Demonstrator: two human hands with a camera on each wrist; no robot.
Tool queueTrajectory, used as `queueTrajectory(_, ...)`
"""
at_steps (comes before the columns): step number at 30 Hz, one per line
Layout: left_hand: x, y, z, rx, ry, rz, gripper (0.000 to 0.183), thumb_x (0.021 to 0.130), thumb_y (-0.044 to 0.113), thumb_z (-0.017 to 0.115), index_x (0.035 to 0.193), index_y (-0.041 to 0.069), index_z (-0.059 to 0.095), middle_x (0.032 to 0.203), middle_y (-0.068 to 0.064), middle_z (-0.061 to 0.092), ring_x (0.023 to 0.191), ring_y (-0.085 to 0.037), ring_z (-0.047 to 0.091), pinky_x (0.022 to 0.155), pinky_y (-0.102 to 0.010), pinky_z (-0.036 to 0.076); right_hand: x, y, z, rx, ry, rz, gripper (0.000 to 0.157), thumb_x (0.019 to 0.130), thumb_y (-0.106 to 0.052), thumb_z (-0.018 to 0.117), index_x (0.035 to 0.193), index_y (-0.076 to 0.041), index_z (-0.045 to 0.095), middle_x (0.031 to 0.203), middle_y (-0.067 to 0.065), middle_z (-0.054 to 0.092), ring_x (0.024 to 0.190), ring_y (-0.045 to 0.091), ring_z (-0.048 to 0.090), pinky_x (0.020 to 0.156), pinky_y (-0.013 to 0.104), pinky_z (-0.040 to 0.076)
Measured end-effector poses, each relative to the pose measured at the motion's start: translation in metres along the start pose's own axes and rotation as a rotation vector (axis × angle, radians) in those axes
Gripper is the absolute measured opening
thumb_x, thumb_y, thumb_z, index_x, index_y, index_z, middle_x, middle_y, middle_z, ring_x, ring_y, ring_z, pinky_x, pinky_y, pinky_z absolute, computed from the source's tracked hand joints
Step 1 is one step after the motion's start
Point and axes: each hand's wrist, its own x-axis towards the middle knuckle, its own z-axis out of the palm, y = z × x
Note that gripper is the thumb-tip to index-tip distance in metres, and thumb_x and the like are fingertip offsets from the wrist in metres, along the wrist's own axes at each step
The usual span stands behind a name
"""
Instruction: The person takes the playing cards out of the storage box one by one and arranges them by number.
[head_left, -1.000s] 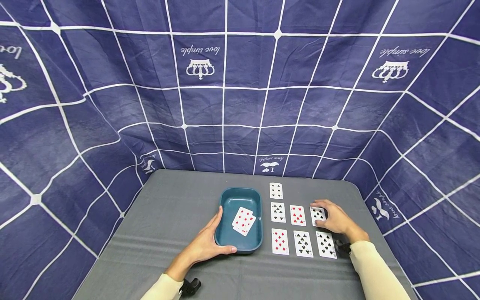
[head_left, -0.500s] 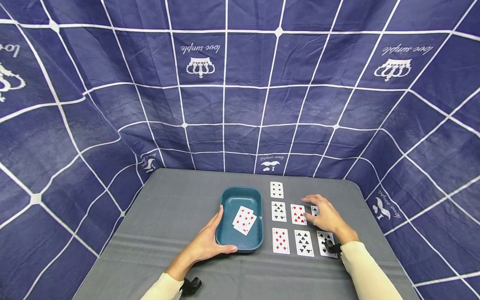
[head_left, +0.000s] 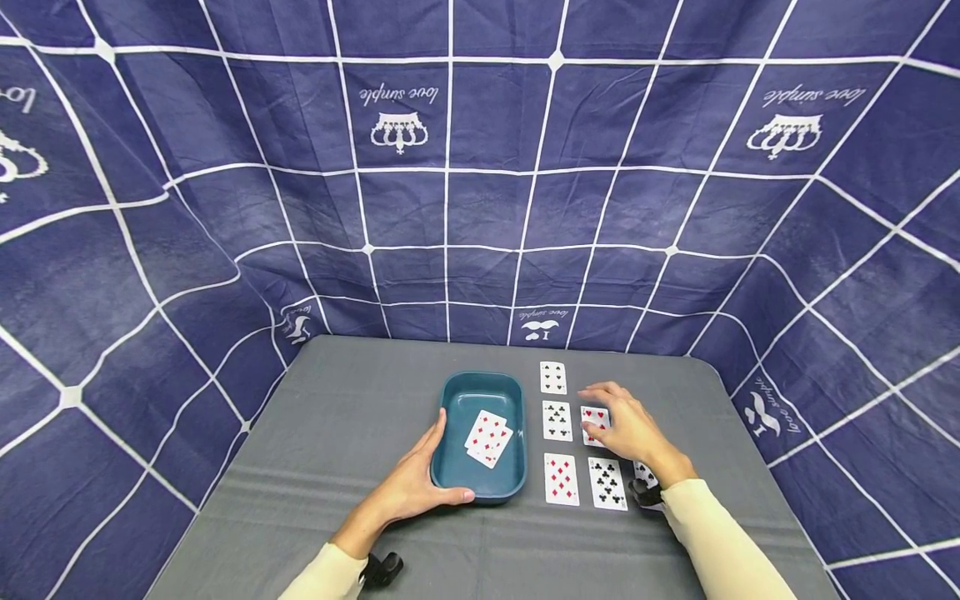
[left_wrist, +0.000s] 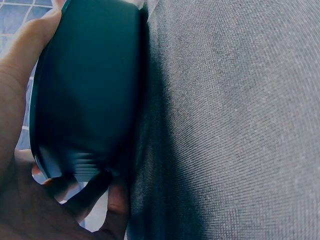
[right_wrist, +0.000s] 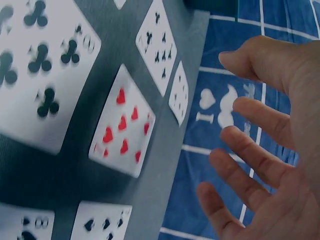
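Observation:
My left hand (head_left: 408, 487) grips a near-left corner of the teal tray (head_left: 459, 400), its thumb on the near rim and its fingers along the side wall (left_wrist: 85, 90). Two overlapping red-suited playing cards (head_left: 487, 440) lie inside the tray. To the right, my right hand (head_left: 622, 429) hovers with spread, slightly bent fingers over a hearts playing card (head_left: 595, 414), partly covering it. In the right wrist view the hand is empty and apart from that hearts card (right_wrist: 122, 125). A spades card (right_wrist: 102, 220) beside it is hidden by the hand in the head view.
Left of the hearts card lies a clubs card (head_left: 557, 421), with a spades card (head_left: 553, 377) behind. The near row has a diamonds card (head_left: 561, 479), another clubs card (head_left: 607, 483) and a spades card (head_left: 645, 475) partly under the wrist. A blue grid curtain (head_left: 487, 208) surrounds the table.
My right hand has left the spades card in the middle row and moved left over the hearts card, lifting nothing. My left hand and the tray have stayed put.

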Motion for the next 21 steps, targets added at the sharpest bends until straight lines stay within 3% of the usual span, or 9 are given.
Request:
queueTrajectory(12, 0.001, -0.001, 0.001, 0.013, 0.005, 0.006, 0.152, 0.080, 0.056, 0.107, 0.190, 0.020, 0.008, 0.196, -0.019, 0.021, 0.179, -0.044, 0.031, 0.141, -0.068, 0.034, 0.010, -0.037, 0.014, -0.005, -0.007, -0.056, 0.054, 0.097, -0.019, 0.093, 0.148, -0.010, 0.078, 0.154, 0.013, 0.073, 0.146, 0.044, 0.068, 0.114, 0.072, 0.056)
queueTrajectory(21, -0.001, 0.000, 0.001, 0.010, 0.012, 0.002, 0.152, 0.080, 0.055, 0.107, 0.189, 0.024, 0.006, 0.195, -0.019, 0.021, 0.179, -0.046, 0.031, 0.140, -0.069, 0.035, 0.023, -0.070, 0.026, 0.018, -0.040, -0.162, 0.056, 0.097, -0.021, 0.095, 0.150, -0.014, 0.077, 0.155, 0.012, 0.072, 0.146, 0.043, 0.069, 0.115, 0.072, 0.057)
